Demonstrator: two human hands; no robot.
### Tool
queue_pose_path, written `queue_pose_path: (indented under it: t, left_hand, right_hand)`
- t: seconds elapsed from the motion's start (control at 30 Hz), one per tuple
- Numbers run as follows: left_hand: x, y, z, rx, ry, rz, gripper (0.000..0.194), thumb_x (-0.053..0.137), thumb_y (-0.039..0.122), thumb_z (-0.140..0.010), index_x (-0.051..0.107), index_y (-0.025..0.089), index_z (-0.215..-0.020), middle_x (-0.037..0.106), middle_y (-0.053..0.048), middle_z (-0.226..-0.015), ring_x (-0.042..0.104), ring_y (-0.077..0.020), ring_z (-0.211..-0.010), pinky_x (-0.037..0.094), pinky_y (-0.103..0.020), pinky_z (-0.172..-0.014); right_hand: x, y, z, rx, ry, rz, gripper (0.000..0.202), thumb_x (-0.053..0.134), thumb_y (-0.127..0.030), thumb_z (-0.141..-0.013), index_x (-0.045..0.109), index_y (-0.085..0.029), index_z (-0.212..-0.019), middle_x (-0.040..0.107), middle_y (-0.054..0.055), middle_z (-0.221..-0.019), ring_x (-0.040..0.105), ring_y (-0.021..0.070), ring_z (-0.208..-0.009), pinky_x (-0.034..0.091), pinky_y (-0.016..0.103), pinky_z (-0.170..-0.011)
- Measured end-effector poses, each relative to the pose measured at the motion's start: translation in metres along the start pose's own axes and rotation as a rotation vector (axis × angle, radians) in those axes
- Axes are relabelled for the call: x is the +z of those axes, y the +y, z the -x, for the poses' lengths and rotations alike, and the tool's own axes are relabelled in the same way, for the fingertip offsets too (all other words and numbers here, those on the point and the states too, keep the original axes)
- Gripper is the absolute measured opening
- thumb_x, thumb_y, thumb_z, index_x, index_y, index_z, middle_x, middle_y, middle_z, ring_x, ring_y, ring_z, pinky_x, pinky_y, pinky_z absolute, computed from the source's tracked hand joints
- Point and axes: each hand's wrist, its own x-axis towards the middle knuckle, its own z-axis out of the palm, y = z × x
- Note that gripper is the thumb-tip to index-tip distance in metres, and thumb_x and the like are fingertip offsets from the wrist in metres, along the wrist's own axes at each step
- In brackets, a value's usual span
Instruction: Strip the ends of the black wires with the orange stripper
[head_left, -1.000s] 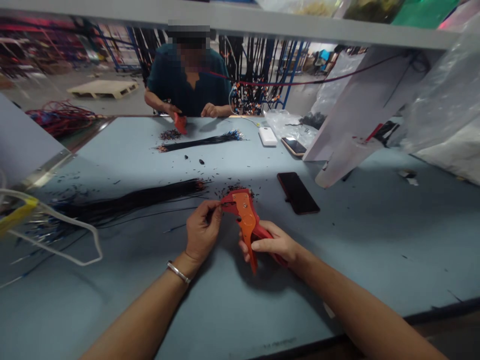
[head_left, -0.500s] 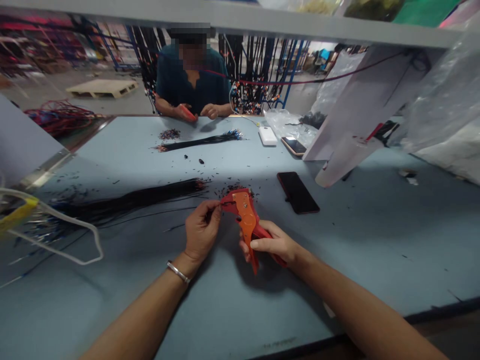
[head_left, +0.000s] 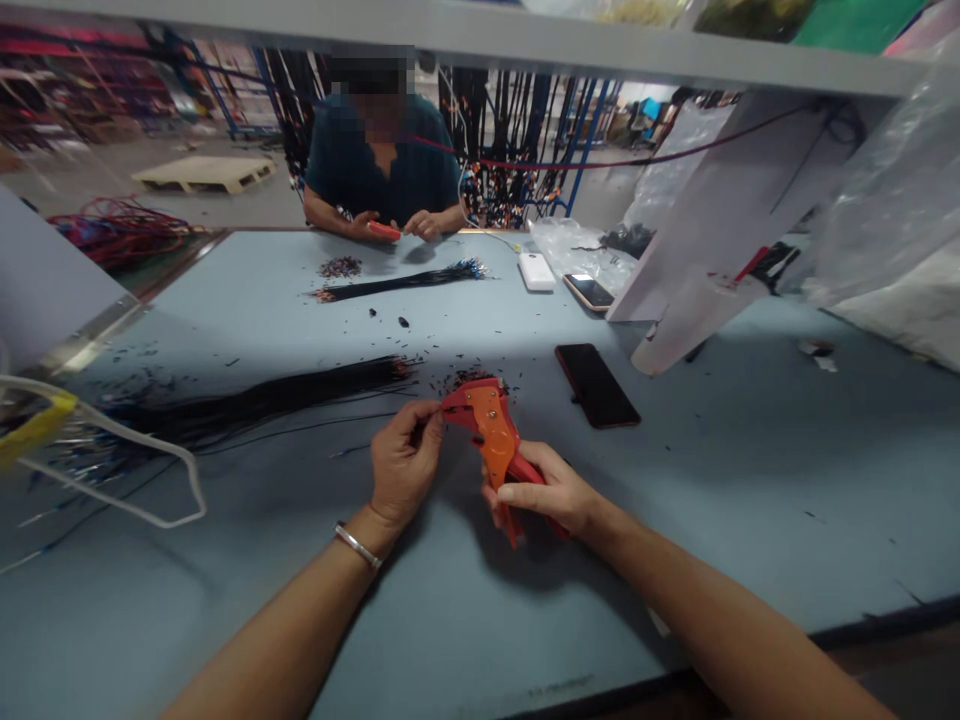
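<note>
My right hand (head_left: pixel 551 490) is wrapped round the handles of an orange and red wire stripper (head_left: pixel 495 430), whose head tilts up and to the left. At its jaws my left hand (head_left: pixel 405 450) is closed in a pinch on the end of a thin black wire (head_left: pixel 349 452), which trails out to the left. The wire's tip is too small to make out at the jaws. Left of my hands lies a long bundle of black wires (head_left: pixel 277 395), with copper-coloured ends towards me and blue and silver ends at far left. Small cut scraps (head_left: pixel 469 378) are piled behind the stripper.
A black phone (head_left: pixel 598 385) lies to the right, with a white power bank (head_left: pixel 535 271) and another phone (head_left: pixel 587 291) behind. Across the table a person (head_left: pixel 382 165) holds a red tool near a second wire bundle (head_left: pixel 405 282). A white wire frame (head_left: pixel 199 490) juts in at left.
My hands and the wire stripper have barely shifted; the stripper is a touch lower. Across the table, the person's red tool has turned flatter and their hands have come closer together.
</note>
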Motion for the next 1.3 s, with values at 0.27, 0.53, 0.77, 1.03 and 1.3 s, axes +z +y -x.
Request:
queue_pose_path:
  t: [0.27, 0.53, 0.77, 1.03, 1.3]
  left_hand:
    - [-0.001, 0.004, 0.0, 0.036, 0.01, -0.01, 0.013, 0.056, 0.023, -0.085, 0.066, 0.016, -0.081, 0.064, 0.001, -0.069, 0.055, -0.0091, -0.058, 0.045, -0.019, -0.058]
    - [-0.002, 0.012, 0.001, 0.086, 0.025, -0.023, 0.011, 0.056, 0.022, -0.085, 0.065, 0.016, -0.081, 0.063, 0.002, -0.066, 0.053, -0.008, -0.055, 0.043, -0.017, -0.055]
    - [-0.003, 0.011, 0.005, 0.098, 0.026, -0.03, 0.009, 0.056, 0.021, -0.086, 0.064, 0.016, -0.084, 0.064, 0.001, -0.069, 0.056, -0.0084, -0.058, 0.045, -0.017, -0.057]
    - [-0.002, 0.013, 0.005, 0.097, 0.037, -0.023, 0.01, 0.055, 0.021, -0.086, 0.063, 0.017, -0.082, 0.063, 0.001, -0.067, 0.056, -0.0086, -0.057, 0.044, -0.018, -0.055]
    - [-0.002, 0.012, 0.006, 0.09, 0.03, -0.019, 0.01, 0.055, 0.022, -0.086, 0.063, 0.017, -0.083, 0.062, 0.001, -0.068, 0.055, -0.0086, -0.057, 0.044, -0.018, -0.056]
  right_hand:
    - [-0.001, -0.002, 0.0, 0.013, -0.002, -0.015, 0.03, 0.07, -0.037, -0.077, 0.054, -0.013, -0.086, 0.059, 0.001, -0.07, 0.058, 0.0114, -0.052, 0.05, 0.022, -0.044]
    - [-0.003, -0.008, 0.002, 0.017, -0.072, -0.06, 0.034, 0.071, -0.037, -0.075, 0.054, -0.012, -0.09, 0.058, 0.003, -0.077, 0.06, 0.0148, -0.064, 0.053, 0.026, -0.051]
    - [-0.004, -0.006, 0.003, -0.015, -0.137, -0.066, 0.034, 0.069, -0.038, -0.076, 0.056, -0.012, -0.093, 0.06, 0.005, -0.082, 0.06, 0.0163, -0.07, 0.053, 0.029, -0.06]
    - [-0.004, -0.005, 0.005, 0.003, -0.142, -0.118, 0.035, 0.07, -0.036, -0.075, 0.057, -0.012, -0.096, 0.061, 0.006, -0.084, 0.061, 0.0176, -0.072, 0.054, 0.029, -0.06]
    - [-0.003, -0.008, 0.005, 0.011, -0.132, -0.124, 0.036, 0.071, -0.037, -0.075, 0.055, -0.012, -0.096, 0.06, 0.006, -0.082, 0.061, 0.0169, -0.07, 0.053, 0.028, -0.058]
